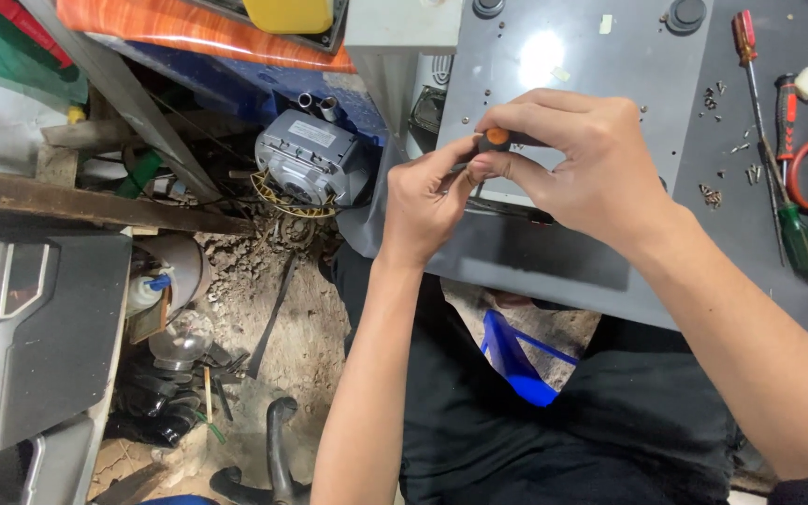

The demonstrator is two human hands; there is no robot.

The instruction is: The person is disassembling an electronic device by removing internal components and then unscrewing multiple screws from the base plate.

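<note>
Grey panel (pixel 572 252) on lap, both hands (pixel 516 168) gripping orange-capped screwdriver (pixel 497 138), white-label motor (pixel 309 157) left.

Bare dirt floor (pixel 301 318), cluttered; grey worktop (pixel 759 224) at right; wooden beam (pixel 67 201) at left; glare overhead

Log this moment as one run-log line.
left hand: steadying tool shaft | right hand: gripping orange-and-black screwdriver handle | under: grey panel | nearby: loose screws, green screwdriver
</note>
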